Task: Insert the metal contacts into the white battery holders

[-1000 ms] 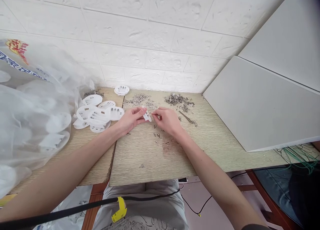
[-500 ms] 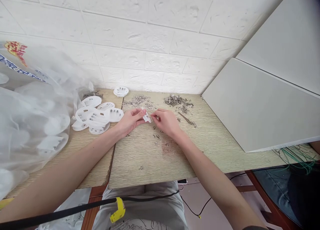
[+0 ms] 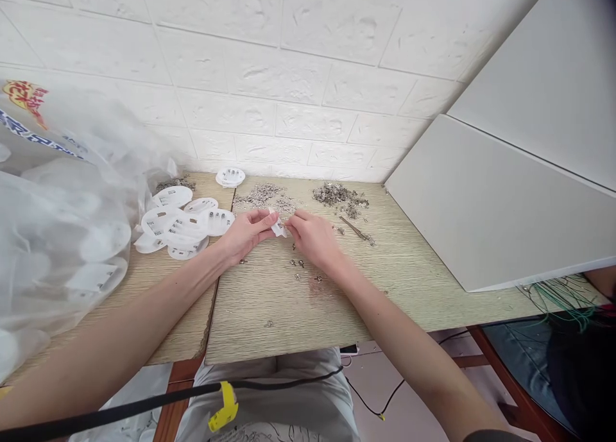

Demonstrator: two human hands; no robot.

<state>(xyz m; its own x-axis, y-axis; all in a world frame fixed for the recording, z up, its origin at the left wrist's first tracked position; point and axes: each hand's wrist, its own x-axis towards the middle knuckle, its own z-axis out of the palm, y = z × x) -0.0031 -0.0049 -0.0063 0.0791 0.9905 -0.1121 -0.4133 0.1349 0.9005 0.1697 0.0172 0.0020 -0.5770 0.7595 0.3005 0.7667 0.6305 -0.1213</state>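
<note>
My left hand (image 3: 245, 232) pinches a small white plastic piece (image 3: 278, 227) above the wooden table (image 3: 269, 301). Closed in a pinch, my right hand (image 3: 312, 237) meets that piece from the right, its fingertips at the piece's edge; anything between them is too small to see. Several loose small metal parts (image 3: 301, 265) lie on the table just below both hands.
Two heaps of small metal parts (image 3: 262, 195) (image 3: 339, 195) lie near the wall. White round plastic pieces (image 3: 185, 227) are stacked at the left beside a big clear plastic bag (image 3: 58, 211). Tweezers (image 3: 353, 227) lie at the right. A grey slanted panel (image 3: 491, 204) bounds the right side.
Both hands stay together on the white piece, with only small finger movements. The view has shifted slightly.
</note>
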